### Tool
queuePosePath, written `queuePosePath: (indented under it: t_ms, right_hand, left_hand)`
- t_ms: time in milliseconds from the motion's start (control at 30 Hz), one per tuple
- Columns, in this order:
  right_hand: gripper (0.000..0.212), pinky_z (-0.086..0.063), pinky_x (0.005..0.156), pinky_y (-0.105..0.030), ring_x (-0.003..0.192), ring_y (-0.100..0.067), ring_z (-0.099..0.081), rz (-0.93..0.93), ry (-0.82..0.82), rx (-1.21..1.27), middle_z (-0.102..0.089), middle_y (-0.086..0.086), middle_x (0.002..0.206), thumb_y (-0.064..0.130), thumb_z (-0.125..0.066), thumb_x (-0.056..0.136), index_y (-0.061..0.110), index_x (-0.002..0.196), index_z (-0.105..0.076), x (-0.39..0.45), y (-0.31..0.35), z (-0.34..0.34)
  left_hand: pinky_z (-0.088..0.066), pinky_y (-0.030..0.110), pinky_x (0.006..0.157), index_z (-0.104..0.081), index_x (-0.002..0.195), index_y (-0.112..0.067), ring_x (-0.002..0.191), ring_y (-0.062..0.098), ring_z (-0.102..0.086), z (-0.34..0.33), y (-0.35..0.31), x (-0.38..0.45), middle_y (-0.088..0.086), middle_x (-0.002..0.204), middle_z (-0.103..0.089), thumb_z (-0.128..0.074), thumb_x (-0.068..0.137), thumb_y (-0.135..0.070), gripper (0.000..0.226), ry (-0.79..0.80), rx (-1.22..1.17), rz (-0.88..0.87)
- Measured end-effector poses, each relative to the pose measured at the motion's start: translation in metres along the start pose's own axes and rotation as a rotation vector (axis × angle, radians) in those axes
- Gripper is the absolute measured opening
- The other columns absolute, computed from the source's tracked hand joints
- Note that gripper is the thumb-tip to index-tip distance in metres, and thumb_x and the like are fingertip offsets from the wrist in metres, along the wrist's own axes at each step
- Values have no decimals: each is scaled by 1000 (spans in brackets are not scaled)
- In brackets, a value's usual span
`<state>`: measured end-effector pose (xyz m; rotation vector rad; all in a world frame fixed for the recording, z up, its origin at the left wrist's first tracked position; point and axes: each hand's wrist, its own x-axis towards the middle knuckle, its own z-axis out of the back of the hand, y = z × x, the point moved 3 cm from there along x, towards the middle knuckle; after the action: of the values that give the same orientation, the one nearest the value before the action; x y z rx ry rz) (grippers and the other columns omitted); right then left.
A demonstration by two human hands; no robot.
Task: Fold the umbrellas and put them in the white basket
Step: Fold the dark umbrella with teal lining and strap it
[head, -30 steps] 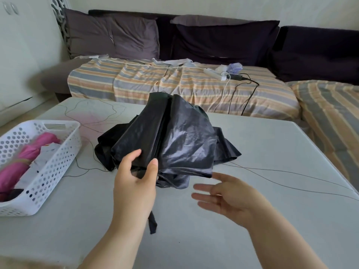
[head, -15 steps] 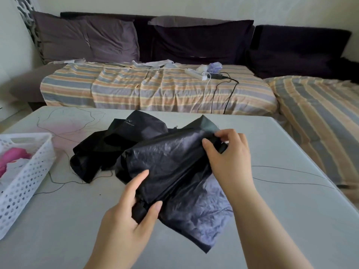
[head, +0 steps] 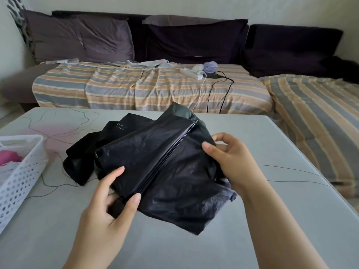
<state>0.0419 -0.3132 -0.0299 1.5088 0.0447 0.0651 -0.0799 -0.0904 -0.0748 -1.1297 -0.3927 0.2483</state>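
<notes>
Black umbrella (head: 155,167), collapsed, canopy loose and crumpled, held just above middle of desk (head: 272,220). Fabric shiny, wrinkled, greyish sheen on inner side. One long straight rib or crease running diagonally from near-left up to far-right across top panel. Matte black flap at far-left side with small white "UV" print. More black fabric bunched at left, resting on desk surface. Loose corner hanging at near-right.

Left hand (head: 104,212) gripping near end of umbrella, thumb on top of fabric, fingers curled under and round it. Right hand (head: 231,160) pinching right edge of canopy, thumb on top, fingers curled behind the fabric.

White basket (head: 21,175) with round holes at left edge of desk, partly cut off by frame. Pink umbrella (head: 9,157) inside, plus something white, cannot tell what. Thin dark lines over desk top, thread or marks, cannot tell. Beyond far edge of desk: sofa (head: 151,88) with striped cover, dark cushions, white power strip (head: 191,73) with cables.
</notes>
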Motion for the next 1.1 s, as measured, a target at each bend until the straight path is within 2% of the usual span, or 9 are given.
queuePosePath:
  t_ms: [100, 200, 300, 367, 433, 533, 700, 800, 1100]
  right_hand:
    - [14, -49, 62, -38, 52, -21, -58, 58, -101, 52, -64, -5, 59, 21, -64, 91, 20, 78, -60, -2, 6, -1]
    - [22, -55, 66, -38, 78, -23, -67, -8, -207, -259, -72, -2, 88, 47, -61, 87, 26, 85, -61, 1, -2, 0]
    - [57, -54, 68, -33, 84, -19, -69, -162, 56, -314, -72, 1, 96, 74, -65, 66, 24, 94, -66, -3, -6, 0]
    - [43, -54, 60, -26, 72, -15, -70, -200, 308, -308, -74, -2, 86, 55, -70, 73, 16, 91, -69, -11, -4, -2]
    - [23, -58, 65, -32, 74, -21, -70, -192, 335, -237, -74, -13, 86, 28, -66, 88, 5, 89, -68, -12, -4, -2]
    - [38, -54, 87, -50, 82, -31, -68, -147, 272, -300, -70, -23, 96, 34, -63, 91, -4, 93, -64, -7, -6, 5]
    - [56, -49, 99, -38, 100, -17, -69, -283, 749, -612, -74, 2, 102, 53, -79, 58, 20, 102, -72, -22, -14, 5]
    - [66, -45, 104, -41, 108, -22, -66, -256, 748, -582, -72, -4, 110, 56, -75, 57, 14, 108, -71, -18, -16, 17]
    - [27, -51, 87, -26, 101, -24, -68, -36, 429, 31, -73, -13, 105, 17, -64, 77, 2, 97, -71, -13, -8, 15]
  left_hand:
    - [-42, 20, 65, -44, 113, -63, 63, 5, -54, -1, -1, 0, -5, 75, -70, -70, 79, -27, 56, -32, 17, 9]
    - [-42, 27, 67, -43, 113, -63, 67, 16, -55, -3, 0, 1, 0, 84, -72, -70, 79, -28, 56, -46, 21, 19]
    - [-43, 29, 66, -43, 113, -63, 64, 15, -54, -3, 0, 1, 1, 82, -72, -70, 79, -29, 55, -52, 23, 25]
    - [-43, 31, 66, -44, 112, -63, 63, 17, -53, -1, -1, 2, -1, 84, -72, -69, 80, -29, 53, -63, 11, 29]
    - [-44, 33, 69, -44, 110, -64, 67, 20, -55, 0, -1, 4, -2, 86, -72, -68, 80, -30, 51, -74, 2, 47]
    - [-46, 37, 71, -44, 110, -64, 70, 24, -58, 2, 0, 7, 1, 85, -72, -68, 80, -33, 49, -87, -1, 58]
    - [-47, 37, 72, -44, 112, -63, 73, 25, -57, 6, -2, 9, -2, 92, -72, -68, 80, -32, 50, -51, 5, 48]
    - [-44, 36, 68, -44, 115, -59, 75, 28, -58, 11, 2, 13, 2, 80, -67, -66, 81, -36, 47, -78, 24, 59]
    - [-42, 36, 66, -44, 103, -65, 72, 27, -59, 17, 2, 19, 9, 72, -60, -65, 77, -50, 36, -136, 14, 50]
